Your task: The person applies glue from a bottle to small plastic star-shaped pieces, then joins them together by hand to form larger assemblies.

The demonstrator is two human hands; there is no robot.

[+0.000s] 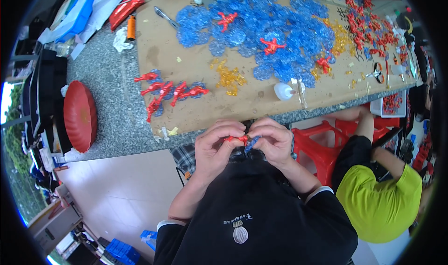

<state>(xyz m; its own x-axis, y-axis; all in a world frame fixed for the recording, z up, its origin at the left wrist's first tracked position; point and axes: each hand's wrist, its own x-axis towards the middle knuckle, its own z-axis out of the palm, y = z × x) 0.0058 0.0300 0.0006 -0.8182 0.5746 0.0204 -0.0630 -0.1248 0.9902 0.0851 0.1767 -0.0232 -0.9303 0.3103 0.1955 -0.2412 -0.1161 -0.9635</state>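
Close to my body, just off the table's front edge, both hands meet in front of me. My left hand (215,144) pinches a small red plastic figure (238,139). In the fingers of my right hand (274,142) is a translucent blue disc (252,144), held against the figure; whether the two are joined I cannot tell. Beyond my left hand, several red figures with blue discs (170,92) lie grouped on the cardboard. A large spread of blue discs (270,27) covers the far middle, with a few red figures (272,45) on top.
Small yellow translucent parts (228,78) lie on the cardboard, near a white squeeze bottle (283,91). Scissors (376,73) are at the right, pliers (165,17) far left. A red bowl (80,116) sits on the left counter. A person in yellow-green (380,202) sits at my right beside red stools (315,146).
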